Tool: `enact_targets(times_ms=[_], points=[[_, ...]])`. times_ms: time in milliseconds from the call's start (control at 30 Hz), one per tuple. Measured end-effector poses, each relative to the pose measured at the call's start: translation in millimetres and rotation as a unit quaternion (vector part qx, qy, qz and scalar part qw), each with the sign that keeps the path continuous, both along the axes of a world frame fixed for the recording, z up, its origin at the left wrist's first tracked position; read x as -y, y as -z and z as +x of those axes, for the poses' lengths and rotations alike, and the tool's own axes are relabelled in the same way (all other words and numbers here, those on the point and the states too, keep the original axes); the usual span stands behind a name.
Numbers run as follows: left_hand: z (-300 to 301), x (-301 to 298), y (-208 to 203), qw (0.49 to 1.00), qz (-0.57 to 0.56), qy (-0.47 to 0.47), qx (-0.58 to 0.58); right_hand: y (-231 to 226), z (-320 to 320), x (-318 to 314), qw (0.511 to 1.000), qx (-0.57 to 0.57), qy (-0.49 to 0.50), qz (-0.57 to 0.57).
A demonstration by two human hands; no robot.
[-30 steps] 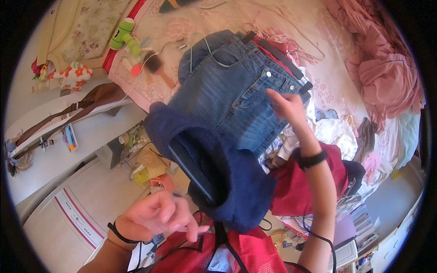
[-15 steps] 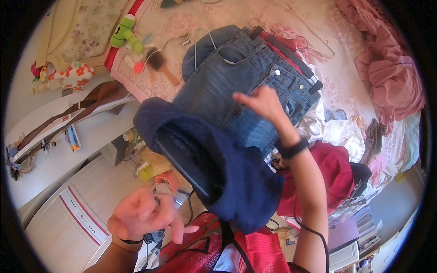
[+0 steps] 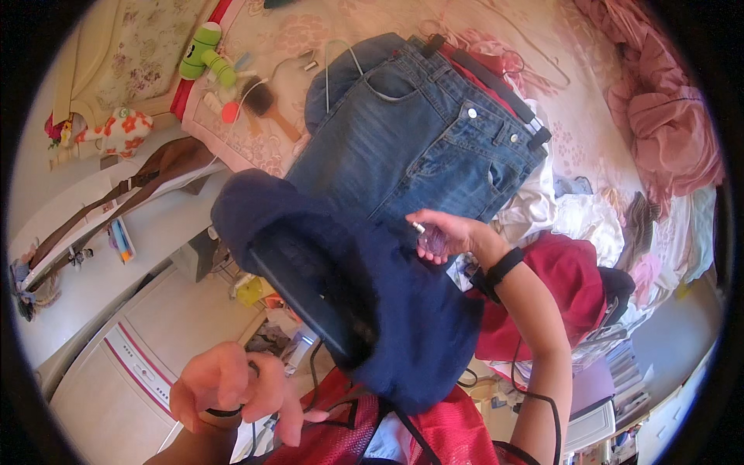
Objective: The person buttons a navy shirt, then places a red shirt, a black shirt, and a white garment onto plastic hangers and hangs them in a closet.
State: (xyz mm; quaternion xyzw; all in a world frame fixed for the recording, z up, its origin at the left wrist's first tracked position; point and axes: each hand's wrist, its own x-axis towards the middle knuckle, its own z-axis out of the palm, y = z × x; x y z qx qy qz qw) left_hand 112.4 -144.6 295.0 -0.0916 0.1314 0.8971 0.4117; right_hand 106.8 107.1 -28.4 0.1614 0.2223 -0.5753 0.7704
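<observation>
Spray bottle [image 3: 434, 242], small, clear and faintly purple, sits in the right hand [image 3: 457, 231], whose fingers are clamped around it, the pale nozzle pointing to the left. Both bottle and hand are over the lower part of a blue denim garment [image 3: 403, 139], just beside the upper right edge of a navy hooded garment [image 3: 418, 310]. A black wristband [image 3: 505, 267] circles the right wrist.

The left hand [image 3: 232, 387] is low on the left with its fingers loosely curled; I cannot tell whether anything is between them. It is near the red mesh top [image 3: 329, 415] that the person wears, and well apart from the bottle.

The hood gapes toward the camera, showing a dark bar [image 3: 310, 294] inside its opening. The denim garment lies on a bed [image 3: 573, 147] with a pink flowered cover, its waistband at a black clip hanger [image 3: 484, 81]. Next to its left edge are a second blue garment [image 3: 316, 101], a hairbrush [image 3: 257, 99] with a wooden handle and a green hammer-shaped toy [image 3: 205, 56]. On the other side, dark red cloth [image 3: 558, 283] lies beside rumpled white cloth [image 3: 593, 229], with crumpled pink fabric [image 3: 663, 124] farther up.
</observation>
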Motion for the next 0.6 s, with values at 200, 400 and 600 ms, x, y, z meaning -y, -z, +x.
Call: enact_targets(times_ms=[200,400,600], points=[[-1,4,-8,1.0,0.002,-0.002,-0.01,-3,17,-15,0.998,0.009,0.046,0.043],[-4,20,-17,0.999,-0.016,0.036,-0.016,-18,68,-81,0.993,0.05,0.088,0.058],[-4,20,-13,1.0,-0.021,0.019,-0.004,0,88,-145,0.947,0.103,0.239,0.19]])
